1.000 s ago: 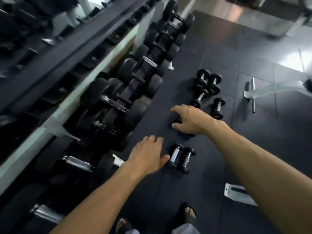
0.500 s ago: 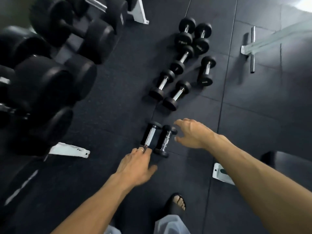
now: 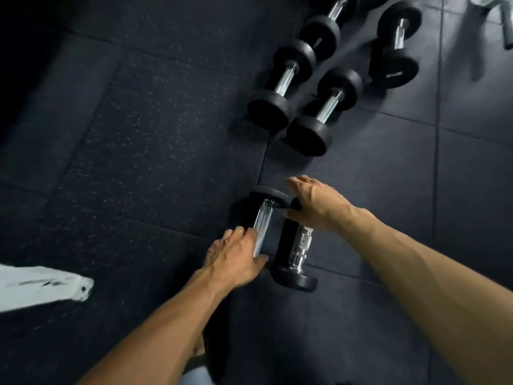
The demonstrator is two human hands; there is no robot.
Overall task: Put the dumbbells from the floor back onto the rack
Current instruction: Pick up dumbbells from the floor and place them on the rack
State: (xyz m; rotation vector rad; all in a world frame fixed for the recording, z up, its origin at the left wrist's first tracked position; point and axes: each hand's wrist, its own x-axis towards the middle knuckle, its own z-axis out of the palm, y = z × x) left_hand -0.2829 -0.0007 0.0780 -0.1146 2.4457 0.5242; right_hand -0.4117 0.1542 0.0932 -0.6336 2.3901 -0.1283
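Observation:
Two small black dumbbells with chrome handles lie side by side on the dark rubber floor just in front of me. My left hand rests on the near end of the left dumbbell, fingers over its handle, not clearly closed. My right hand covers the far end of the right dumbbell, fingers curled over its head; a firm grip is not evident. Several more black dumbbells lie farther ahead on the floor. The rack is out of view.
A white rack foot lies on the floor at the left. A pale metal bench leg shows at the top right corner. My foot is partly visible beneath my left forearm. Dark floor tiles spread to the left.
The view has dropped closer to the floor and the rack has left the frame. Both hands have reached down onto the two nearest dumbbells, the right one moving onto the right dumbbell's far end.

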